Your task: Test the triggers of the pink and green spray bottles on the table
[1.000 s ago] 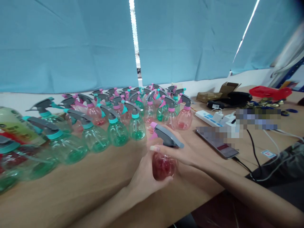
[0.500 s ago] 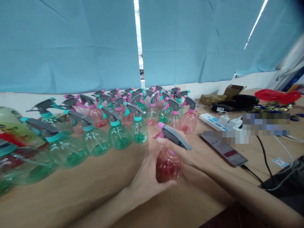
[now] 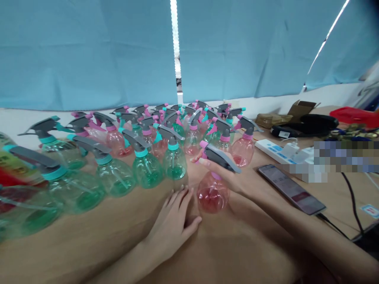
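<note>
On the wooden tabletop (image 3: 233, 252), just in front of the massed rows of bottles, a pink-tinted plastic spray bottle (image 3: 212, 193) stands between the two hands. Its grey trigger head (image 3: 220, 157) is held in the right hand (image 3: 227, 175). The right fingers (image 3: 201, 161) are together and clamped around the neck and head, with the tips reaching toward the head's pink-trimmed end.

Long axis of the trigger head: runs from that pink end, upper left, down to the grey tip, lower right, slanting across the view. The bottle body hangs below it, roughly upright. Its base is at or very near the wood; contact cannot be confirmed from this view.

Left hand (image 3: 170, 227): palm down on the wood, just left of the bottle. Left fingers (image 3: 177, 199) are slightly apart, holding nothing, and the thumb lies close to the bottle's lower left. Whether the thumb touches it cannot be told. The right hand is thus the one in firm contact.

Beyond: green spray bottles with teal collars (image 3: 145, 170) and pink spray bottles (image 3: 243, 152). To the right lie a smartphone (image 3: 291, 189) and a white power strip (image 3: 275, 152), with a blue curtain (image 3: 89, 51) behind the table.
</note>
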### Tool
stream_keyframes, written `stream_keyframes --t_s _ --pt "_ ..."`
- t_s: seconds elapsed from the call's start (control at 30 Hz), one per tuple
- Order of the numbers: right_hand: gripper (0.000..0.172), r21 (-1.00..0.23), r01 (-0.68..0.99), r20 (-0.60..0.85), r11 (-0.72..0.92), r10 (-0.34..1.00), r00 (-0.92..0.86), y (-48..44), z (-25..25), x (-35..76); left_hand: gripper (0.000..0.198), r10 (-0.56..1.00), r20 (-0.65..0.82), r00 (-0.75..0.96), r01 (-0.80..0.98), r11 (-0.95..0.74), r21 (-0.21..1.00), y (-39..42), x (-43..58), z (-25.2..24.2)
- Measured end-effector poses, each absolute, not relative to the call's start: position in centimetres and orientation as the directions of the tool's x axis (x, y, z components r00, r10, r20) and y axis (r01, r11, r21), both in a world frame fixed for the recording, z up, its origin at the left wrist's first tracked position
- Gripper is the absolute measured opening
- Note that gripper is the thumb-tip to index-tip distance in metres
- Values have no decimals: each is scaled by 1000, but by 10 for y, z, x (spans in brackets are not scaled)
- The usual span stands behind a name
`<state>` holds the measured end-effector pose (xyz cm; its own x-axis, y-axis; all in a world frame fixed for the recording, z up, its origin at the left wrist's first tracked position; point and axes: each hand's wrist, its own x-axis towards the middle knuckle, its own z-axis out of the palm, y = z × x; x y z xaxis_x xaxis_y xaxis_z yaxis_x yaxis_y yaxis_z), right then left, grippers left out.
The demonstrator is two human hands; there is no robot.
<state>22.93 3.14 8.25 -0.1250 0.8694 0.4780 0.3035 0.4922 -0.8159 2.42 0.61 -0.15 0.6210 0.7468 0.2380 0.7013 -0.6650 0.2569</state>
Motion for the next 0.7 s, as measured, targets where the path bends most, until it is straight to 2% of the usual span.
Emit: stream_keyframes --t_s 0.2,0.4,0.57,0.7 --pt "29 -818 261 478 513 858 -187 40 84 227 58 739 254 624 701 -673 236 7 25 -5" --pt "29 -774 371 489 514 856 -165 39 84 226 58 741 277 612 707 -669 228 7 25 -8" --pt "27 -800 294 487 524 852 -192 41 82 227 57 743 274 610 718 -665 203 7 25 -8" --pt "33 -807 272 496 524 852 -170 44 77 229 57 744 271 611 714 -666 216 7 25 -7"
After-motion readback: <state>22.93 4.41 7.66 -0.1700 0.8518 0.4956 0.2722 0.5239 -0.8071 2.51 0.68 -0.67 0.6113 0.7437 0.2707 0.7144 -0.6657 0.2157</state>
